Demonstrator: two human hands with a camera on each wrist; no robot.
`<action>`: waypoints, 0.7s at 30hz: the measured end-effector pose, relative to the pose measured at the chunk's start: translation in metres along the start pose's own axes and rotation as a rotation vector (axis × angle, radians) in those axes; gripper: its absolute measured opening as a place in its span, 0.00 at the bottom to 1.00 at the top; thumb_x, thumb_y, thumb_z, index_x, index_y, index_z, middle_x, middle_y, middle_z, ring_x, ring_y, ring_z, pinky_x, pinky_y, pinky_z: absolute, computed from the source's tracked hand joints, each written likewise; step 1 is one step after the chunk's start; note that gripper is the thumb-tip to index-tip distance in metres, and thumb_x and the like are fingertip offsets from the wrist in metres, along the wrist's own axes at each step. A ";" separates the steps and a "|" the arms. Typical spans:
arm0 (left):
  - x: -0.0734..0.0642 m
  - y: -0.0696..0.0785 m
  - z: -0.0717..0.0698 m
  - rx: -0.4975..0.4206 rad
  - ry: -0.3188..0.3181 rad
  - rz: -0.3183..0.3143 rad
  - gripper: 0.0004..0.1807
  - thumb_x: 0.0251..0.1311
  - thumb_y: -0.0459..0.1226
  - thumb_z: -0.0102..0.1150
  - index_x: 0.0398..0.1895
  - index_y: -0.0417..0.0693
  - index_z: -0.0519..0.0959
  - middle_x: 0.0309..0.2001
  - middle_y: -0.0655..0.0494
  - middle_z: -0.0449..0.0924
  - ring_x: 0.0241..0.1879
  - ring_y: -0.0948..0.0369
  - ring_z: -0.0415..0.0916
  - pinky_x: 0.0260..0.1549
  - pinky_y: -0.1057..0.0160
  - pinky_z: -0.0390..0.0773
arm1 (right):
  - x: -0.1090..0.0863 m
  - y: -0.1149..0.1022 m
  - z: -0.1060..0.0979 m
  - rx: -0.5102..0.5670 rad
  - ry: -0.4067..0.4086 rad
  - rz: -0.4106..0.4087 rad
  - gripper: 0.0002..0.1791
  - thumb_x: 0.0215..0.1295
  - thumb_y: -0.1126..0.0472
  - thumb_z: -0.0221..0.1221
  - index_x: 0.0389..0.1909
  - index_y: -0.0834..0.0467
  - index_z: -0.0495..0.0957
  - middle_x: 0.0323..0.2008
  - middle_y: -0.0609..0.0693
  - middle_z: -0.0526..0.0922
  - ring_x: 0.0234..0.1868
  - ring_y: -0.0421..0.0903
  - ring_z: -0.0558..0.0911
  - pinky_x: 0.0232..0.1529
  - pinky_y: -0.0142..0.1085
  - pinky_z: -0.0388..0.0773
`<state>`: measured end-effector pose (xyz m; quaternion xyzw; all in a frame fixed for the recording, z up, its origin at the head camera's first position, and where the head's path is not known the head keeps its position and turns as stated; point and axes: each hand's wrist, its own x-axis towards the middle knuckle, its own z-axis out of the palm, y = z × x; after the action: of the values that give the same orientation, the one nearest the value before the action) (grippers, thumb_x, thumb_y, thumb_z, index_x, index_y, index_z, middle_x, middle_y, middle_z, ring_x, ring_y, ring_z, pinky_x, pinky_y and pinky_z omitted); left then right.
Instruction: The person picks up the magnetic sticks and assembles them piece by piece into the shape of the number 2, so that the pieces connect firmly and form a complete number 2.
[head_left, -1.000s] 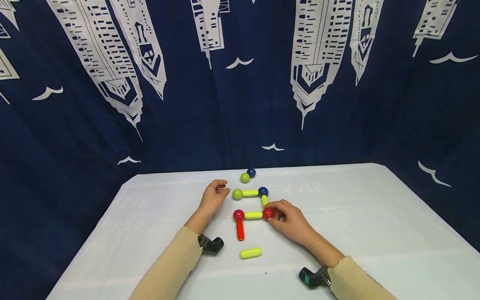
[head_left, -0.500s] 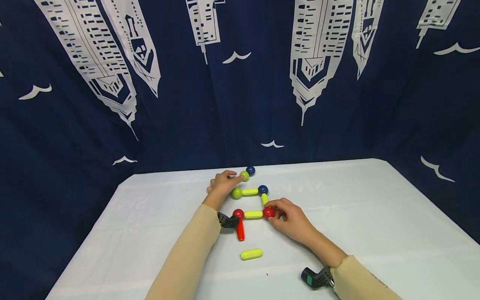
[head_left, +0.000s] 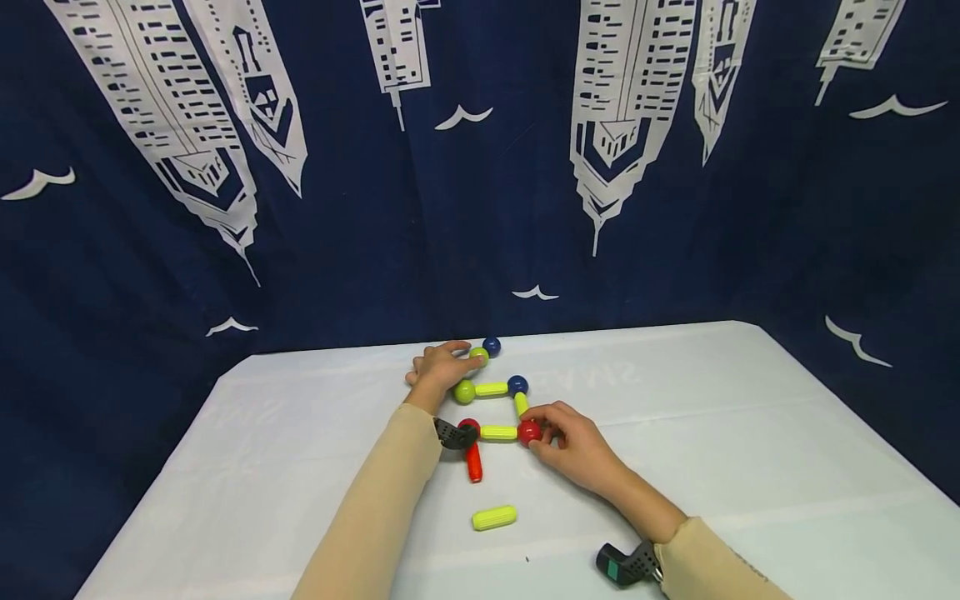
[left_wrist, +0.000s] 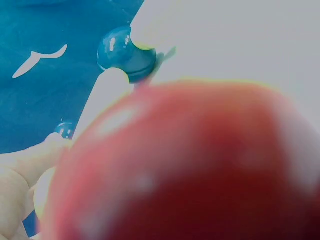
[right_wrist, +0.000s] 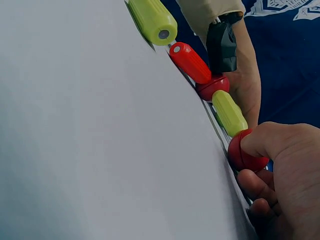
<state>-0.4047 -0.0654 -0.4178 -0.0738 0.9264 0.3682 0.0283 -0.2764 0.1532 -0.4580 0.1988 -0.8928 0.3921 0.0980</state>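
My left hand (head_left: 441, 367) reaches to the back of the table, thumb and index finger pinching a lime-green ball (head_left: 479, 356). Just beyond it lies a loose blue ball (head_left: 492, 347). My right hand (head_left: 576, 442) holds the right-hand red ball (head_left: 528, 432) between thumb and fingers. From that ball a yellow magnetic rod (head_left: 498, 433) runs to another red ball (right_wrist: 212, 88), which bears a red rod (head_left: 474, 463). A second yellow rod (head_left: 521, 406) leads back to a blue ball (head_left: 517, 385), then a third (head_left: 492, 389) to a green ball (head_left: 465, 392).
A loose yellow rod (head_left: 494, 517) lies on the white table (head_left: 300, 500) in front of the chain. Behind the table hangs a dark blue curtain (head_left: 450, 233). A blurred red ball (left_wrist: 190, 170) fills much of the left wrist view, close to the camera.
My left hand has moved from beside the chain to the far green ball and taken hold of it. The right hand stays on its red ball. The head view has shifted slightly.
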 end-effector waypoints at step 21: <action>-0.002 -0.011 -0.004 -0.241 -0.008 0.007 0.23 0.55 0.53 0.68 0.55 0.61 0.83 0.58 0.51 0.76 0.62 0.48 0.64 0.62 0.45 0.56 | 0.000 -0.001 0.000 -0.001 -0.001 -0.021 0.20 0.58 0.65 0.68 0.51 0.49 0.81 0.38 0.43 0.79 0.32 0.35 0.74 0.31 0.27 0.71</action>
<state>-0.4008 -0.0758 -0.4224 -0.0719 0.8756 0.4771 0.0215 -0.2754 0.1523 -0.4572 0.2082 -0.8909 0.3907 0.1017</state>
